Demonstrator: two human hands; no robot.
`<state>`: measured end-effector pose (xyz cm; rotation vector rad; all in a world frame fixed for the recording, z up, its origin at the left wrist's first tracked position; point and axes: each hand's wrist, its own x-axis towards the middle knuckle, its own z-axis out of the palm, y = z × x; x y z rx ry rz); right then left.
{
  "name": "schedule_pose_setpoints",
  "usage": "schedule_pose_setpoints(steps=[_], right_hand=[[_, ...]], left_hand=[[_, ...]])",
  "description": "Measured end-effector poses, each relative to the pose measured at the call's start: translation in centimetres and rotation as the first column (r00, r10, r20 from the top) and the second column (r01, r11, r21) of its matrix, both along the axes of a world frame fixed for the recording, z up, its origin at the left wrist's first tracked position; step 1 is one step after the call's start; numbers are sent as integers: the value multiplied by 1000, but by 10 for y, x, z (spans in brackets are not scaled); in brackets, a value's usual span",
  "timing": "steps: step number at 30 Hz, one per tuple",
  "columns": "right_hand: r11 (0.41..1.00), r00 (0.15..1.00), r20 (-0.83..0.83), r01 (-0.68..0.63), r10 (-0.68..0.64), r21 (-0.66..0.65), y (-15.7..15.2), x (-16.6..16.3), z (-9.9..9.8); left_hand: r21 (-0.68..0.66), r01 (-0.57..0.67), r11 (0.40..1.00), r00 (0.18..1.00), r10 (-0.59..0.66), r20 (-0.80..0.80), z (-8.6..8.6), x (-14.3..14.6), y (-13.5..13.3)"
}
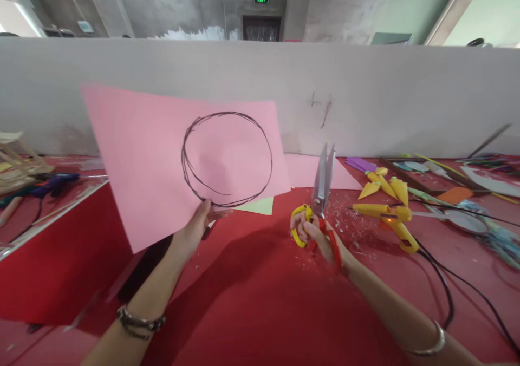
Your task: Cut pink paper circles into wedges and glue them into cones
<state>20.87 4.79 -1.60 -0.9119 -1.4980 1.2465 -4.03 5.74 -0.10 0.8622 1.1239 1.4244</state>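
A sheet of pink paper is held up over the red table, tilted, with a rough black circle drawn on its right half. My left hand pinches its lower edge, the thumb in front just below the circle and the fingers behind. To the right, my right hand grips a pair of scissors by its yellow and red handles. The blades point upward, slightly apart, and do not touch the paper. Behind the scissors another pink sheet lies on the table, and a pale green sheet shows partly below the held paper.
At right lies a yellow glue gun with its cable, near yellow paper cones and purple pieces. A red box stands at left, beside a blue glue gun. A white partition borders the back.
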Motion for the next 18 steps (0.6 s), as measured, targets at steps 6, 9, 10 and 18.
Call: schedule_pose_setpoints(steps=[6, 9, 10, 18], right_hand=[[966, 958, -126, -260, 256, -9, -12, -6, -11], [936, 926, -203, -342, 319, -87, -20, -12, -25], [923, 917, -201, -369, 343, -107, -22, -13, -29], [913, 916, -165, -387, 365, -131, -30, -15, -30]], left_hand=[[135, -119, 984, 980, 95, 173, 24, 11, -8], [178, -121, 977, 968, 76, 239, 29, 19, -13], [206, -125, 971, 962, 68, 265, 29, 22, -14], [287, -199, 937, 931, 89, 354, 33, 48, -25]])
